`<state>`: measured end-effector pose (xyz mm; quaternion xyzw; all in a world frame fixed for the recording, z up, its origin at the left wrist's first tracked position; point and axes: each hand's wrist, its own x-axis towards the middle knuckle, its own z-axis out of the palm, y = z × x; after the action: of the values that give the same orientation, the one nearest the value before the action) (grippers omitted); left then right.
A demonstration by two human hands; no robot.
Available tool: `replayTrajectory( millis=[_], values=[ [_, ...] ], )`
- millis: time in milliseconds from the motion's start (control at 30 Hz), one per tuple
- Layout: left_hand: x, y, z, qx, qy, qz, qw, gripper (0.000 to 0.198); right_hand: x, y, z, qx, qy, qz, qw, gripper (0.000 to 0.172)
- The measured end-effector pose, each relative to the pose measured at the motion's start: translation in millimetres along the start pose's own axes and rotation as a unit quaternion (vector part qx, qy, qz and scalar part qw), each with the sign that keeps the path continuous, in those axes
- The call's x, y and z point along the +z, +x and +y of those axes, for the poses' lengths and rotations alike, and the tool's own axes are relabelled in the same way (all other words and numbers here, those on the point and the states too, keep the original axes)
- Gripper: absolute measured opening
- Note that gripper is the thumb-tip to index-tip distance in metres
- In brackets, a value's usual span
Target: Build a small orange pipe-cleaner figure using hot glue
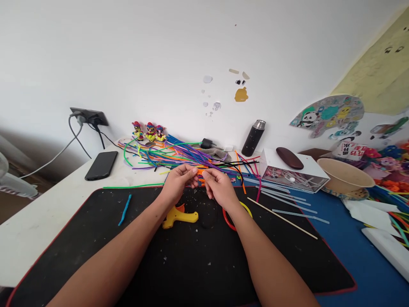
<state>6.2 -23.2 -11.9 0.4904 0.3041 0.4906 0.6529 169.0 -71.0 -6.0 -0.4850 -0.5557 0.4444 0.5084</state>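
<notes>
Both hands meet over the far edge of the black mat. My left hand (180, 182) pinches one end of a small orange pipe-cleaner piece (201, 171) between thumb and fingers. At its other end, the fingers of my right hand (220, 184) are closed on the same piece. Its exact shape is partly hidden by the fingertips. Just below the hands lies a yellow hot glue gun (182, 216), partly covered by my left forearm. A red and yellow ring-shaped thing (227, 221) shows from beneath my right forearm.
Colourful pipe cleaners (188, 152) are heaped behind the hands, near three small figures (150, 131). A blue pipe-cleaner piece (125, 209) and wooden stick (283, 218) lie on the mat (179, 268). Around them are clear glue sticks (287, 196), a phone (101, 166), black flask (253, 138) and bowl (345, 172).
</notes>
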Motion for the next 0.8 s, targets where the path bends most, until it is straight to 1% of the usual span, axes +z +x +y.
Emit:
replayTrajectory(
  millis=[133, 333, 433, 633, 800],
  values=[
    [0.1, 0.8, 1.0, 0.000, 0.011, 0.009, 1.000, 0.047, -0.8, 0.3, 1.3, -0.021, -0.008, 0.022, 1.000, 0.043],
    [3.0, -0.3, 1.4, 0.002, 0.041, -0.004, 0.999, 0.048, -0.3, 0.1, -0.3, -0.038, -0.058, 0.038, 0.997, 0.031],
    [2.5, 0.2, -0.7, 0.001, 0.053, -0.008, 0.999, 0.048, -0.5, -0.2, -1.6, -0.043, -0.074, 0.049, 0.995, 0.029],
    [-0.6, 2.0, -3.6, -0.005, 0.040, -0.016, 0.999, 0.045, -1.1, -0.4, -1.9, -0.038, -0.052, 0.038, 0.997, 0.028],
    [-0.1, 0.9, -3.4, -0.001, 0.040, -0.017, 0.999, 0.044, -1.4, 1.4, 3.0, -0.034, -0.029, 0.032, 0.998, 0.027]
  ],
)
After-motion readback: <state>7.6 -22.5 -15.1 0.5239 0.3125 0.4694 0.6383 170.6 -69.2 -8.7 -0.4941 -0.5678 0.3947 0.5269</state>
